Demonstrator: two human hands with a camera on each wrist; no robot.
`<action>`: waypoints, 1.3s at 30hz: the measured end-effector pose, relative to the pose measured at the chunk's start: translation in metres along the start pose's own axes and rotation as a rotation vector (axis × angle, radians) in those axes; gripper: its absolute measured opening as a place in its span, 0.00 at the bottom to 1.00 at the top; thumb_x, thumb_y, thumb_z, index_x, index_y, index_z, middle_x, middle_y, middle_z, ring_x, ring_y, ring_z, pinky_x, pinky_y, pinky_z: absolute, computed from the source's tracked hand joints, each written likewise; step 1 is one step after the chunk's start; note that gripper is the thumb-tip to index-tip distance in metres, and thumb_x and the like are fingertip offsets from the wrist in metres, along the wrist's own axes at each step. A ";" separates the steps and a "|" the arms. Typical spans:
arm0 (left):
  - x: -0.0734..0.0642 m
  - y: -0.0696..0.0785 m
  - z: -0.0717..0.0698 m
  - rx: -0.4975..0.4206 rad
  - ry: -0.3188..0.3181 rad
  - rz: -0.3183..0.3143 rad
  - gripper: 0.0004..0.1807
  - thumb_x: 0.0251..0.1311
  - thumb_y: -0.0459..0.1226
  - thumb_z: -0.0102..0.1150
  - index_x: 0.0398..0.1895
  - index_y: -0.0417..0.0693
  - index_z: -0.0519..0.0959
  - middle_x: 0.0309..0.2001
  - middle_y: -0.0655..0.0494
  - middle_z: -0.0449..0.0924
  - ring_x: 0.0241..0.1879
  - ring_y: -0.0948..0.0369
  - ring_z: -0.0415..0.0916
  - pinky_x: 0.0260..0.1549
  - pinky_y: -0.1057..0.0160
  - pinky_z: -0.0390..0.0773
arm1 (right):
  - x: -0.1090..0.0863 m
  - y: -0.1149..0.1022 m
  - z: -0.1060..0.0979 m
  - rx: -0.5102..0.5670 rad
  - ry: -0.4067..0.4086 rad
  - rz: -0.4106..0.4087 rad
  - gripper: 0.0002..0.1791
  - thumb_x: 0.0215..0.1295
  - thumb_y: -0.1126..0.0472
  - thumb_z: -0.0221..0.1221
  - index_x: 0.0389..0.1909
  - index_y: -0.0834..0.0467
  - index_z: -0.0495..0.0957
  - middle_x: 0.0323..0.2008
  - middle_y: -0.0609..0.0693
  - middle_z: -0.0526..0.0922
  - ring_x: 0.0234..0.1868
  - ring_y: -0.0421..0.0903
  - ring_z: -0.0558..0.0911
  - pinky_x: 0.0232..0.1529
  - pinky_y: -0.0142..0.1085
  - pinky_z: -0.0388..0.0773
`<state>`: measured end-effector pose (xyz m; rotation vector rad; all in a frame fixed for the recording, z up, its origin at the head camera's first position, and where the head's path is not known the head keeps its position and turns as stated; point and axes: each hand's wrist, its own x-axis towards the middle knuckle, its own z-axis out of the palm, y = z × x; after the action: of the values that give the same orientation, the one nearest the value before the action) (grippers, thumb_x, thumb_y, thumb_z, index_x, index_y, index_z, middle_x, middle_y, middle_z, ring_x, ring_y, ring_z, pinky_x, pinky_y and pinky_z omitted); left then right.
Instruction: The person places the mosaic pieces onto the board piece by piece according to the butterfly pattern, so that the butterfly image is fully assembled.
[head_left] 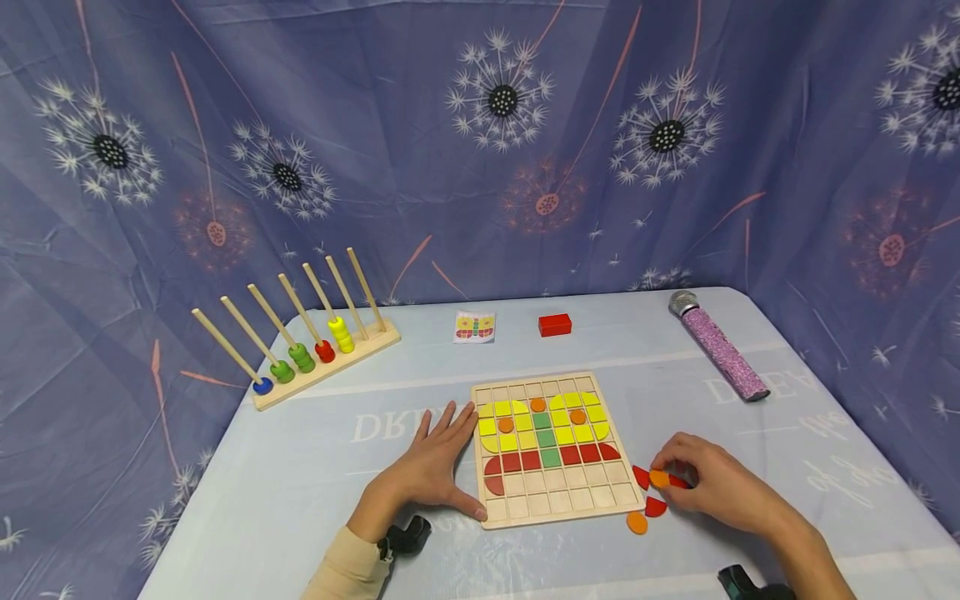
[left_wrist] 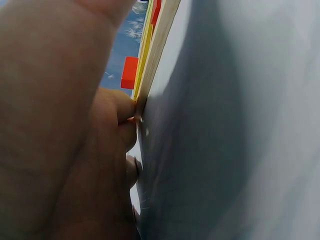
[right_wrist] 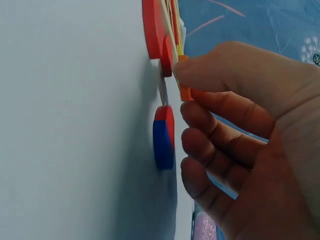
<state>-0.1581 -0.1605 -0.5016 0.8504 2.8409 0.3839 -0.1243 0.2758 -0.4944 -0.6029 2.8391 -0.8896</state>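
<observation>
My left hand (head_left: 433, 467) lies spread out, its fingertips and thumb at the left edge of a square wooden grid board (head_left: 540, 505). Flat yellow, green, orange and red pieces fill several of the board's squares. Just off the lower right corner, my right hand (head_left: 712, 483) pinches an orange disc (right_wrist: 185, 94) between thumb and index finger, clear above the table in the right wrist view. Under and beside that hand are red quarter-round pieces (head_left: 656, 507) and another orange disc (head_left: 637, 522). One loose piece (right_wrist: 163, 142) shows a blue face and a red one.
Behind the board are a small picture card (head_left: 474, 327) and a red block (head_left: 555, 325). A wooden peg stand (head_left: 330, 367) with coloured beads is at the back left. A glittery pink microphone (head_left: 720, 346) lies at the back right, before a patterned curtain (head_left: 405, 125).
</observation>
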 end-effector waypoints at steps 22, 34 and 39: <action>0.000 0.002 -0.002 -0.016 -0.002 -0.006 0.78 0.23 0.80 0.58 0.77 0.48 0.43 0.77 0.56 0.35 0.74 0.51 0.30 0.66 0.39 0.32 | 0.057 -0.068 0.035 -0.066 -0.081 -0.160 0.13 0.52 0.53 0.70 0.40 0.43 0.83 0.33 0.31 0.74 0.34 0.35 0.71 0.38 0.32 0.72; 0.001 0.000 0.001 -0.014 -0.006 -0.005 0.78 0.23 0.81 0.57 0.77 0.49 0.42 0.77 0.57 0.34 0.74 0.51 0.29 0.66 0.40 0.31 | 0.078 -0.100 0.062 -0.100 -0.114 -0.248 0.11 0.56 0.51 0.67 0.41 0.42 0.83 0.37 0.31 0.74 0.37 0.34 0.71 0.45 0.35 0.75; 0.000 0.000 0.000 -0.010 -0.007 -0.011 0.78 0.23 0.82 0.56 0.77 0.49 0.42 0.77 0.57 0.34 0.74 0.51 0.29 0.66 0.40 0.31 | 0.086 -0.116 0.069 -0.101 -0.131 -0.284 0.11 0.56 0.51 0.67 0.41 0.43 0.83 0.35 0.33 0.73 0.33 0.34 0.70 0.39 0.31 0.73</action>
<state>-0.1583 -0.1608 -0.5017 0.8318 2.8337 0.3933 -0.1485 0.1177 -0.4838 -1.0558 2.7357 -0.7150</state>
